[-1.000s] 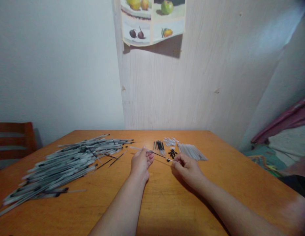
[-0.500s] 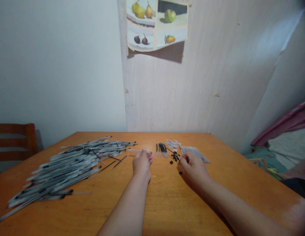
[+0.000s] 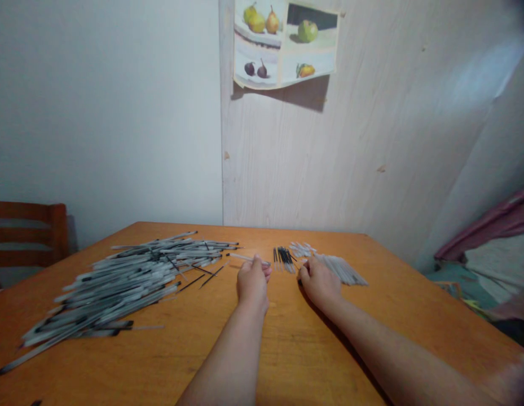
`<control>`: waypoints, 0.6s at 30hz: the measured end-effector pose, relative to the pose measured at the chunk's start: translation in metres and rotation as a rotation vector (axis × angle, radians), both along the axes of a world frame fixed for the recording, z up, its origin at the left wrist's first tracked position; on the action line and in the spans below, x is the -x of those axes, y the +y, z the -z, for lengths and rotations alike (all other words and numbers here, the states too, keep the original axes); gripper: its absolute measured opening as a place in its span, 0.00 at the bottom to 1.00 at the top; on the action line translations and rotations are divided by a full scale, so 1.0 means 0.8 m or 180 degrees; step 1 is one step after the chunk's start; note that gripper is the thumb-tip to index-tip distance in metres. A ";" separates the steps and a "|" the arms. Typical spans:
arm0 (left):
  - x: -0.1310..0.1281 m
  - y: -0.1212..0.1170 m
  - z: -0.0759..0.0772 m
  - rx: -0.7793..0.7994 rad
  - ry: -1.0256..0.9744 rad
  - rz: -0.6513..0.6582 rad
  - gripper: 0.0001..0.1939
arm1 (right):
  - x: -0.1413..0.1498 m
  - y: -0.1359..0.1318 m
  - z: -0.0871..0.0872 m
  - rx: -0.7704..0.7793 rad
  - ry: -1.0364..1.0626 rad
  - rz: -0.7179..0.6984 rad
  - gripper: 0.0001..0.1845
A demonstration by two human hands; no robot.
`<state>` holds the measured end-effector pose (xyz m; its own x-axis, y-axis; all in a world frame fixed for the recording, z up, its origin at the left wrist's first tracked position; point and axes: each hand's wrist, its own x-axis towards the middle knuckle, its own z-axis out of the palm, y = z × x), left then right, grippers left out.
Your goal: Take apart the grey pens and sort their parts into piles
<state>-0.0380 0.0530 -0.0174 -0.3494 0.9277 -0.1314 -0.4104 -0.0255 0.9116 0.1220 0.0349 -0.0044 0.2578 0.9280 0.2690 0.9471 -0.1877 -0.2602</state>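
My left hand (image 3: 252, 282) is closed around a clear-barrelled pen (image 3: 240, 257), which points left with its dark end outward. My right hand (image 3: 320, 282) rests low over the table with its fingers curled and pinched together. Whatever lies between those fingertips is too small or hidden to make out. The hand covers most of the small black pen parts. Just beyond it sit a row of black-filled refills (image 3: 283, 257), a cluster of small whitish pieces (image 3: 303, 249) and a row of clear tubes (image 3: 344, 270).
A large heap of clear pens with black ends (image 3: 130, 282) spreads over the left of the wooden table (image 3: 287, 349). A few loose dark refills (image 3: 213, 276) lie at its right edge. A wooden chair (image 3: 29, 234) stands at the left, and fabric lies beyond the right edge.
My right hand has moved left, toward my left hand, and now covers the small black parts. My left hand still holds the pen. The camera view has turned slightly left.
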 end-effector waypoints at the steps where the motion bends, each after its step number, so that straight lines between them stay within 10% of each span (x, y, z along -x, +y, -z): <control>1: 0.000 0.000 0.001 -0.0005 0.0030 -0.0002 0.18 | 0.002 0.001 0.000 0.0026 -0.0004 -0.0004 0.16; 18: -0.002 0.001 0.002 -0.0017 0.0182 0.0000 0.15 | -0.013 0.010 0.000 -0.0090 0.0345 -0.0126 0.19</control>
